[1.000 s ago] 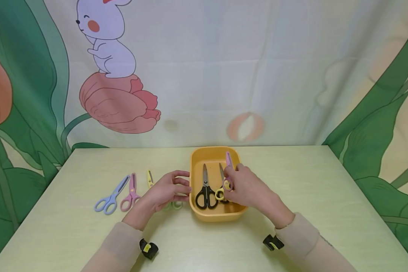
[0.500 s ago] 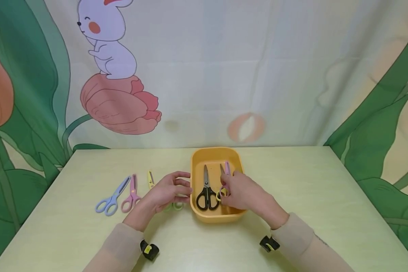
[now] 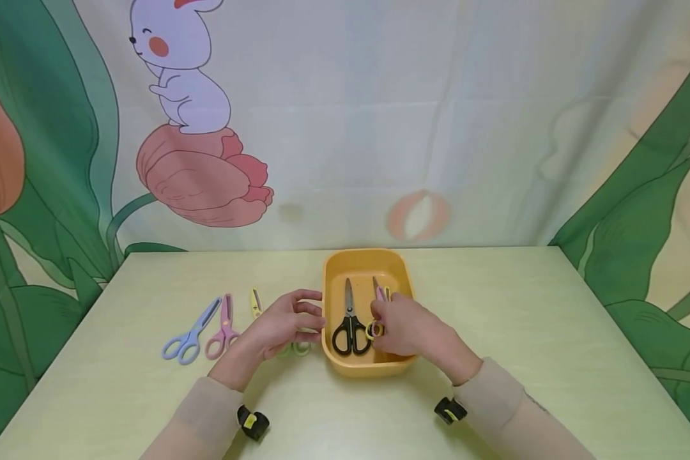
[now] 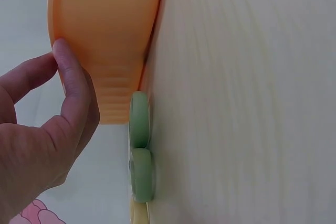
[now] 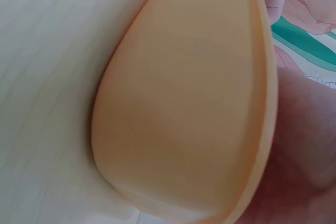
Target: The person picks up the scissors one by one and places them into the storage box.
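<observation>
Left hand (image 3: pixel 284 322) relaxed against the side of the yellow tray (image 3: pixel 368 369), near green-handled scissors (image 4: pixel 142 174) on the table (image 3: pixel 523 306). Right hand (image 3: pixel 405 324) inside the tray, at yellow-handled scissors (image 3: pixel 370 334) and pink scissors (image 3: pixel 379 293), with grip hidden, impossible to tell. Alongside, in the tray: black-handled scissors (image 3: pixel 349 313).

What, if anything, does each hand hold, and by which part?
The left hand touches the tray's rim; the right hand partly hides scissors, so any grip cannot be told.
</observation>
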Available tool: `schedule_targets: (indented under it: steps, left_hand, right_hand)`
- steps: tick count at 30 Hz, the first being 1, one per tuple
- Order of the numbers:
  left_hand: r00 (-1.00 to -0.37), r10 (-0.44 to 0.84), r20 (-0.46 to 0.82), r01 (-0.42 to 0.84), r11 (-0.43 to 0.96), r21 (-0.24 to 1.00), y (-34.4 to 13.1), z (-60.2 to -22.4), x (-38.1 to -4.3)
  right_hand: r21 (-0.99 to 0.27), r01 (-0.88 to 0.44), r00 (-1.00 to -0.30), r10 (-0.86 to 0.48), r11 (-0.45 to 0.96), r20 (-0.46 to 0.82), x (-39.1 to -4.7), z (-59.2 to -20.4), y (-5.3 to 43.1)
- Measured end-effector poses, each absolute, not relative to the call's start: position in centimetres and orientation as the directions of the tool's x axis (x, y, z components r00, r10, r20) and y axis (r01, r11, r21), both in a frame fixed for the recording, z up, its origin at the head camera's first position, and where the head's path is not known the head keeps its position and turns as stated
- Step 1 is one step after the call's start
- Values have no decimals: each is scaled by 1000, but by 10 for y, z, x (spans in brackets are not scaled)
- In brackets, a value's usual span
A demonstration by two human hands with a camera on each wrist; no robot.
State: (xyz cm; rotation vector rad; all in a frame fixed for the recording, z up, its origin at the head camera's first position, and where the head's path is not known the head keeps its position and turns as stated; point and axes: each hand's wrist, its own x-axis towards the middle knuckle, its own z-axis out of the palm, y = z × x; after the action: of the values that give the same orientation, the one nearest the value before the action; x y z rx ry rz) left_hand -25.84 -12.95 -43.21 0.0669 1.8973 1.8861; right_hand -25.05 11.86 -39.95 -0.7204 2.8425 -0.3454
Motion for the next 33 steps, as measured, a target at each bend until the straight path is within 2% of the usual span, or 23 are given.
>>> schedule_targets:
  steps: [11, 22, 25, 33]
  left_hand:
    - [-896, 330, -297, -291, 70, 954, -130, -432, -259]
    - [-894, 333, -299, -291, 77, 954, -130, -434, -260]
    - [-895, 333, -295, -287, 76, 955, -130, -434, -261]
    - [-895, 338, -292, -283, 76, 956, -131, -435, -261]
  right_hand:
    - [-247, -438, -867, -479, 864, -137, -254, -402, 114]
    - [-263, -419, -886, -455, 869, -90, -250, -402, 115]
    - [-266, -429, -889, -455, 863, -42, -250, -401, 117]
    - [-245, -512, -858, -480, 823, 181, -253, -400, 127]
